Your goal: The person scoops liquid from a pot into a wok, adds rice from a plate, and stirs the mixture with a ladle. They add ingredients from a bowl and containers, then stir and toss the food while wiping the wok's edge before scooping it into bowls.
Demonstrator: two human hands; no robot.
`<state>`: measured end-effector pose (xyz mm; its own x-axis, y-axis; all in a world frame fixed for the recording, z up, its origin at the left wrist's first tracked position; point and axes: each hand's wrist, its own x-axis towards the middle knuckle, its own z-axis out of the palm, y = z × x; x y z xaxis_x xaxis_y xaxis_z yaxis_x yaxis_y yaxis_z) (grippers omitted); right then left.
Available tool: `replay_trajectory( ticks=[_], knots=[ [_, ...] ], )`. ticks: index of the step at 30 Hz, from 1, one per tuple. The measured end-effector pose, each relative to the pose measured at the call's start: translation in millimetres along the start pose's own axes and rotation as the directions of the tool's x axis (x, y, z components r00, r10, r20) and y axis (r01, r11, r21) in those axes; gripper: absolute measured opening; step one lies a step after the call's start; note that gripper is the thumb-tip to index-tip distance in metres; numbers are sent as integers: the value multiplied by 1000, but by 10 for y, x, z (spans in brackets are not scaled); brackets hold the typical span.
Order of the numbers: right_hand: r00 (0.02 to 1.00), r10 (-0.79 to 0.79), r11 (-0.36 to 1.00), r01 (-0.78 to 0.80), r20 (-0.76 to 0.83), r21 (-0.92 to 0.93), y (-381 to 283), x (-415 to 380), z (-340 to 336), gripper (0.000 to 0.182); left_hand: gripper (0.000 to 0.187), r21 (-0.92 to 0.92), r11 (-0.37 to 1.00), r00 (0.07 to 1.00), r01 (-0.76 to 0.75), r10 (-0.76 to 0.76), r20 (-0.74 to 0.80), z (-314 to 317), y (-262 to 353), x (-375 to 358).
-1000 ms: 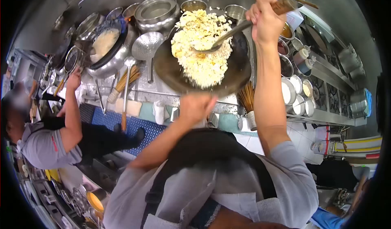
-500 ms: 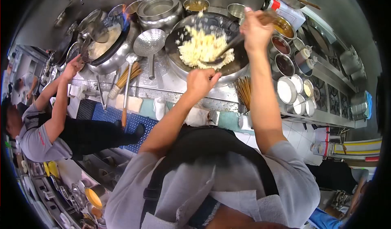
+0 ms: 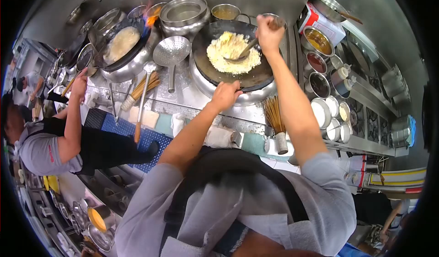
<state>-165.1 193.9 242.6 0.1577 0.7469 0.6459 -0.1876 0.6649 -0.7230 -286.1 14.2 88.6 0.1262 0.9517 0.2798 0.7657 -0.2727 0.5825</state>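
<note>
A dark wok (image 3: 206, 69) sits on the round burner ring in front of me, with a heap of pale yellow fried rice (image 3: 226, 56) in it. My right hand (image 3: 270, 35) is closed around the handle of a ladle (image 3: 244, 53), raised over the wok's right side. The ladle's bowl rests in the rice. At the near rim of the wok, my left hand (image 3: 226, 96) is closed on the edge, thumb pointing right. What lies under its fingers is hidden.
A perforated strainer (image 3: 171, 51) and bamboo brushes (image 3: 273, 111) lie around the wok. Sauce pots (image 3: 316, 62) and white seasoning tubs (image 3: 321, 111) stand on the right. On the left, a co-worker (image 3: 50, 147) stands by another wok (image 3: 123, 44) with flame behind it.
Rice that was spread and flying up has settled into a compact heap. My right hand and the ladle have moved slightly left and down. The co-worker's hand has shifted.
</note>
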Motion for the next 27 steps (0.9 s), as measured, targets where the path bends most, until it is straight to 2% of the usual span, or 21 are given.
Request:
replay_trajectory(
  ticks=[3,4,6,7,8,9,11,14,15,17,18,21,22,25,27],
  knots=[
    [994,91,995,-89,55,-35,-380,467,114,32,27,31,999,998,18,-20,53,4,20,4],
    [992,97,992,-103,83,72,-695,431,157,33,28,51,998,998,30,-33,60,-14,30,42],
    [996,85,992,-88,42,93,-758,170,130,34,30,65,998,1000,-1,0,24,20,-11,59],
    [996,81,991,-83,19,102,-689,67,101,35,31,71,997,1000,-15,15,10,50,-28,46],
    [997,67,997,-68,36,39,-72,-32,53,34,33,133,991,999,-14,9,38,26,-10,51],
    [998,30,998,-33,55,52,12,89,40,33,34,122,992,999,-16,10,49,43,0,28],
    [991,93,991,-84,98,-100,-11,530,147,32,34,109,994,999,-13,7,52,41,-25,55],
    [997,50,997,-53,54,54,-825,576,218,32,33,94,995,1000,-21,19,20,55,-27,51],
    [989,59,968,-89,133,236,-759,524,58,33,33,99,995,1000,-29,28,11,57,-39,45],
    [995,86,993,-82,-43,82,-127,202,121,35,33,117,993,1000,-24,22,21,63,-56,1],
    [997,72,993,-71,-10,96,301,285,48,34,33,125,992,999,-30,26,33,80,-43,-31],
    [993,105,994,-104,53,-19,-254,654,395,33,33,126,991,999,-39,36,23,57,-25,30],
    [987,102,994,-104,125,10,-451,631,427,32,33,118,992,999,-38,35,19,49,-30,43],
    [993,-101,995,99,62,31,-159,229,336,29,33,122,992,999,-24,20,32,29,-10,48],
    [999,-24,999,26,36,-37,473,267,286,27,33,124,991,998,-52,49,28,86,-70,-12]
  ],
)
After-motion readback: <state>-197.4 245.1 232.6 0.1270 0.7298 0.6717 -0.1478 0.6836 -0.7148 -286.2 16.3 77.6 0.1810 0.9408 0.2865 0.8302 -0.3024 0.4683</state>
